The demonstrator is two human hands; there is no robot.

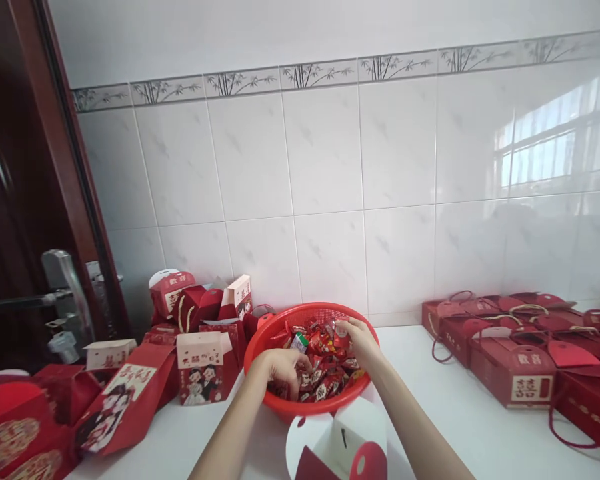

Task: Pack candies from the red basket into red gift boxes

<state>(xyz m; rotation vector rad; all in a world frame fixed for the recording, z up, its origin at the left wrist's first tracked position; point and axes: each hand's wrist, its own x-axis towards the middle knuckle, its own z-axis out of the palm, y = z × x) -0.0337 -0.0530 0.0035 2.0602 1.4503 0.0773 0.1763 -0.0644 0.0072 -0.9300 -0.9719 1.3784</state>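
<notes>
A red plastic basket (pixel 313 312) holds a heap of wrapped candies (pixel 325 383), mostly red, with one green-and-white piece (pixel 299 343) among them. My left hand (pixel 284 370) reaches in at the near left, its fingers curled down into the candies; what they grip is hidden. On the right side of the heap, my right hand (pixel 359 341) pinches a wrapped candy (pixel 341 328) between thumb and fingers. An open gift box (pixel 337 437), white inside and red outside, stands just in front of the basket, between my forearms.
Folded red gift boxes (pixel 203 367) pile up on the left, some tilted. Closed red boxes with cord handles (pixel 513 370) stand in rows on the right of the white table (pixel 405 393). A tiled wall (pixel 325 147) rises behind; a dark door (pixel 35 167) is at left.
</notes>
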